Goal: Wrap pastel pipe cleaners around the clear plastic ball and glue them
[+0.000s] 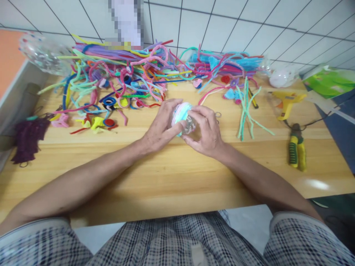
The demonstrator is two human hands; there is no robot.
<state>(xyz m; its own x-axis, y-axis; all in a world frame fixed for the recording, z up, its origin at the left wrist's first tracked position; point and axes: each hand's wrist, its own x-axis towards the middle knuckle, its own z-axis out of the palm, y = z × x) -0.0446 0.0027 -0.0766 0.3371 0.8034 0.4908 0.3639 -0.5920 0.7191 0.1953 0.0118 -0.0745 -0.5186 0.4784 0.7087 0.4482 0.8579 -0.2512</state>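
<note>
Between my two hands, above the middle of the wooden table, is a small clear round object (181, 115) partly covered with pastel pink, white and light-blue strands that look like pipe cleaners. My left hand (162, 127) wraps its left side, with the thumb laid across the front. From the right, my right hand (206, 129) grips it with bent fingers on top and the thumb beneath. Fingers hide much of the object, so its exact kind is unclear. Several mint-green pipe cleaners (245, 111) lie to the right of my right hand.
Heaps of coloured pipe cleaners (116, 62) line the back by the tiled wall. A yellow glue gun (287, 101) and green-yellow pliers (296, 147) lie at right, with a cable nearby. Clear plastic bags (44, 53) and a dark purple tasselled piece (30, 138) are at left.
</note>
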